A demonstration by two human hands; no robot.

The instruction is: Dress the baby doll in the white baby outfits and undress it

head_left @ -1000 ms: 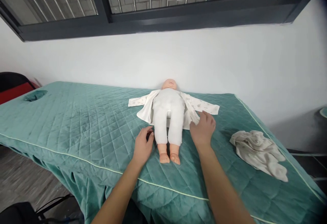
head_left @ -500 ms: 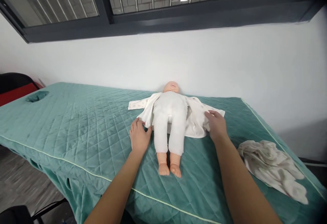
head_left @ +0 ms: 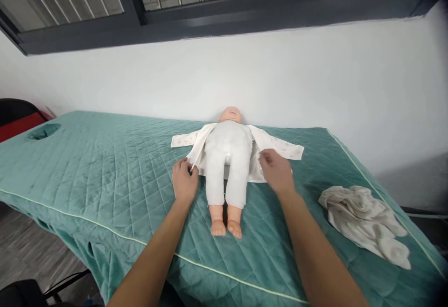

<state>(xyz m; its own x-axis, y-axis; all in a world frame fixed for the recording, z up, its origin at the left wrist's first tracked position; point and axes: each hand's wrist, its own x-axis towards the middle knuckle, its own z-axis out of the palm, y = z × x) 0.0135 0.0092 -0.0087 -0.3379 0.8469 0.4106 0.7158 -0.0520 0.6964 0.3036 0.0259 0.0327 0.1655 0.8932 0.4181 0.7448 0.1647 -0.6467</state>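
Observation:
A baby doll [head_left: 229, 146] with a white cloth body lies on its back, bare feet toward me and head near the wall. Spread open beneath it is a white long-sleeved baby shirt [head_left: 280, 144] with a faint print, sleeves stretched out to both sides. My left hand [head_left: 185, 181] is closed on the shirt's left front edge, beside the doll's hip. On the other side, my right hand [head_left: 277, 170] has its fingers curled together at the right front panel, close to the doll's body. Its fingertips are slightly blurred and partly hide the cloth.
The doll lies on a green quilted bed cover [head_left: 115, 176] with a face hole [head_left: 45, 131] at the far left. A crumpled whitish cloth [head_left: 366, 223] lies at the right. Behind are a white wall [head_left: 273, 78] and a dark-framed window [head_left: 224, 20].
My right hand has moved left, toward the doll, and the right sleeve now lies exposed. My left hand stays at the shirt's left edge. The view has shifted slightly.

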